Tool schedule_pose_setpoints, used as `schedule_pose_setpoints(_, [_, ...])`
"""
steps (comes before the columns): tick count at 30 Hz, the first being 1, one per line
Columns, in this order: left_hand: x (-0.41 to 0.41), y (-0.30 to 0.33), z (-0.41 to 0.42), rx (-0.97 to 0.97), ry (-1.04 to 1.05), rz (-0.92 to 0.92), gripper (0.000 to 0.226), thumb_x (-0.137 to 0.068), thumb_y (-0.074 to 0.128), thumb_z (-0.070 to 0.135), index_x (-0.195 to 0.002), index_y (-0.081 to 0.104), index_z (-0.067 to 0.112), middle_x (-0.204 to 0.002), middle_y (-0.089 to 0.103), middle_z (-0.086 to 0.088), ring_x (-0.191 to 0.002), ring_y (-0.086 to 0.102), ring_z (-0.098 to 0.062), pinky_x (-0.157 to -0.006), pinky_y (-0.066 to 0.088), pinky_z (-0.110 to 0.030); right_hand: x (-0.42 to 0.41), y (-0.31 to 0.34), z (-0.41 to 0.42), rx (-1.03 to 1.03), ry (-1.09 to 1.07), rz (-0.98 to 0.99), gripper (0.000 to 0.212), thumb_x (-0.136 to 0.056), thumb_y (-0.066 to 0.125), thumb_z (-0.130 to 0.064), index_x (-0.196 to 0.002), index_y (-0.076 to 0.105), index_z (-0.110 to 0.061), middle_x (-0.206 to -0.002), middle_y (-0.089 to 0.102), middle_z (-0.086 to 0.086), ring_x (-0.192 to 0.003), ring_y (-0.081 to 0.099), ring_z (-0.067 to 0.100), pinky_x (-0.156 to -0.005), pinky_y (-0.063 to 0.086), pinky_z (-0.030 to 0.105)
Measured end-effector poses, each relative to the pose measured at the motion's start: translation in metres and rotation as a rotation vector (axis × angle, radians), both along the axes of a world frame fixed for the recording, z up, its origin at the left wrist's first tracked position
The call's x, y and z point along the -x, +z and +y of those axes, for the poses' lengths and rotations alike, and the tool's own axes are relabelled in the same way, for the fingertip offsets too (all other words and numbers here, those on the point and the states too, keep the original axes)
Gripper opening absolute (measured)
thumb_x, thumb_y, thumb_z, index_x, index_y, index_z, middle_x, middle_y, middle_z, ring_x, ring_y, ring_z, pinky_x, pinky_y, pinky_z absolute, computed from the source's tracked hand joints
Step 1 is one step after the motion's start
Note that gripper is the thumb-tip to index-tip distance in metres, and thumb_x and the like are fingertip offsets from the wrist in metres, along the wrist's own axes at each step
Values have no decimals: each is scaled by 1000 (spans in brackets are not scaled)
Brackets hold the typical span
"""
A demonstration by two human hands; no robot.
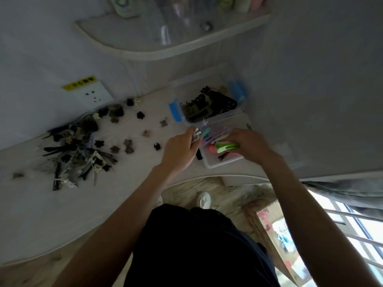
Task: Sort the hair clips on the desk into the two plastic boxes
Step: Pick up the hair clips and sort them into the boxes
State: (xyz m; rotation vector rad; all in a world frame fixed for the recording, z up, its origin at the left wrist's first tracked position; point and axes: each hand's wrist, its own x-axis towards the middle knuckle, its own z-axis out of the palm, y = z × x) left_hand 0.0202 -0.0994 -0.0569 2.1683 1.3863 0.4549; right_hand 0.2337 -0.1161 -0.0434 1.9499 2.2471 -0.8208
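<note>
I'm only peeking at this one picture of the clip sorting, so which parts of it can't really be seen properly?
- Near box floor, head view: hidden by both hands and coloured clips.
- Left hand: grips silvery clips; count too blurred.
- Right hand: fingers over green clip; grip unclear.
- Far box: dark clips, shapes lost in gloom.
- Pile: too dim to count.
- Shelf items: cut off by top edge.

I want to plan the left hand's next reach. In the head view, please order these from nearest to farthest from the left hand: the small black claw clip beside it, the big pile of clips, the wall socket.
From the left hand:
1. Small black claw clip, on the desk just to its left.
2. Big pile of clips, farther left on the desk.
3. Wall socket, up on the wall behind the pile.
</note>
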Motion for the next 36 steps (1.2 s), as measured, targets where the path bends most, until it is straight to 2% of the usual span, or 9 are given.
schedule_pose_setpoints(6, [-59, 2, 14, 121, -76, 194, 24, -95, 47, 29, -112, 55, 14, -93, 65, -9, -85, 62, -27, -63, 40, -30, -23, 13, -9, -45, 33, -102, 37, -84, 60, -46, -117, 63, -31, -113, 65, 9, -105, 59, 31, -81, 46, 35])
schedule_pose_setpoints(11, [-73, -12, 22, 176, -201, 203, 54, -87, 59, 21, -138, 41, 25, -132, 56, -8, -116, 54, -26, -95, 44, -33, -24, 7, -7, -69, 49, -58, 40, -80, 65, -47, -114, 65, -26, -115, 67, 9, -105, 61, 30, -82, 49, 35])
schedule_pose_setpoints(16, [-40, -5, 12, 99, -60, -29, 35, -94, 47, 10, -128, 54, 16, -120, 63, -10, -96, 63, -25, -76, 44, -25, -6, -7, 0, -92, 115, 10, 51, -72, 76, -33, -119, 61, -19, -123, 62, 8, -114, 55, 29, -91, 45, 35])
schedule_pose_setpoints(19, [-8, -7, 1, 61, 59, -199, 27, -94, 48, 12, -119, 59, 15, -112, 66, -3, -92, 65, -16, -79, 55, -30, -1, -16, -1, -84, 98, 93, 58, -73, 76, -25, -127, 54, -17, -130, 55, 8, -120, 46, 30, -100, 36, 37])
schedule_pose_setpoints(22, [29, -13, -12, 81, 214, -245, 25, -94, 48, 11, -115, 61, 17, -111, 66, 6, -93, 60, -4, -77, 44, -5, 5, -18, -3, -124, 57, 164, 51, -77, 71, -16, -126, 54, -14, -128, 55, 10, -118, 46, 30, -100, 36, 38])
schedule_pose_setpoints(24, [51, -18, -20, 97, 312, -232, 24, -94, 48, 12, -113, 62, 18, -109, 66, 8, -90, 58, 0, -74, 41, -2, 11, -15, -5, -178, 10, 201, 41, -81, 67, -14, -121, 57, -11, -123, 57, 12, -114, 49, 30, -97, 38, 38])
schedule_pose_setpoints(29, [118, -30, -19, 33, 502, -105, 23, -93, 50, 13, -111, 63, 16, -106, 68, 1, -94, 61, -11, -79, 49, -25, 80, -1, 12, -232, 52, 373, 27, -89, 57, -14, -116, 60, -12, -116, 61, 8, -106, 54, 23, -91, 42, 32])
schedule_pose_setpoints(32, [159, -35, -7, 27, 613, 1, 26, -88, 53, 17, -112, 62, 17, -107, 67, -2, -97, 62, -21, -83, 51, -34, 132, -8, 36, -175, 142, 415, 28, -92, 53, -16, -119, 58, -13, -121, 58, 8, -113, 49, 23, -95, 33, 23])
schedule_pose_setpoints(36, [220, -43, 4, -20, 715, 129, 33, -84, 59, 17, -117, 58, 13, -119, 59, -10, -111, 52, -32, -95, 42, -41, 201, -32, 82, -134, 167, 390, 36, -92, 52, -13, -128, 50, -11, -134, 49, 10, -123, 42, 25, -100, 26, 20])
